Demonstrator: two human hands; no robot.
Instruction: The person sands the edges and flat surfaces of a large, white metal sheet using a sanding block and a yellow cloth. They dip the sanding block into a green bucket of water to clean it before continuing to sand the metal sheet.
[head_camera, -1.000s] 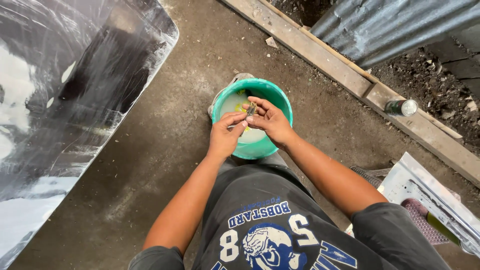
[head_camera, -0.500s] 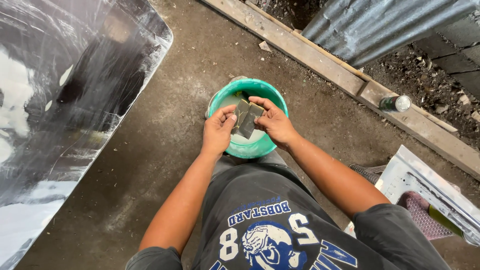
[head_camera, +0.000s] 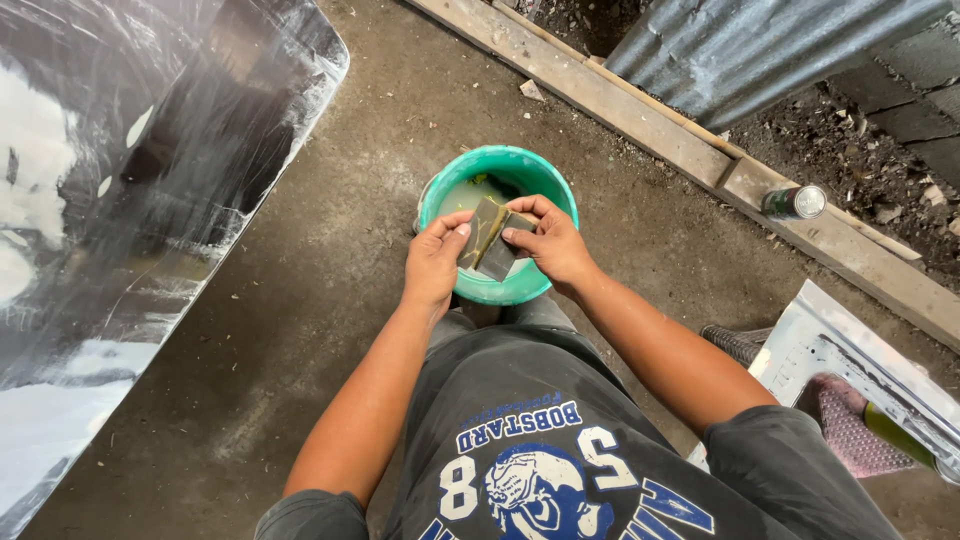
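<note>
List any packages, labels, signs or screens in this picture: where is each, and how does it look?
Can: lies on its side on the wooden beam at upper right; a dark green cylinder with a silver end.
Shirt print: on the person's dark shirt, bottom centre; blue and white lettering, numerals and an emblem.
No signs or screens.

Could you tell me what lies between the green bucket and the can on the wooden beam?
In the head view, only bare concrete floor lies between the green bucket and the can; nothing stands on that stretch.

one bucket (head_camera: 497, 290), one can (head_camera: 795, 202), two hands (head_camera: 432, 265)
</note>
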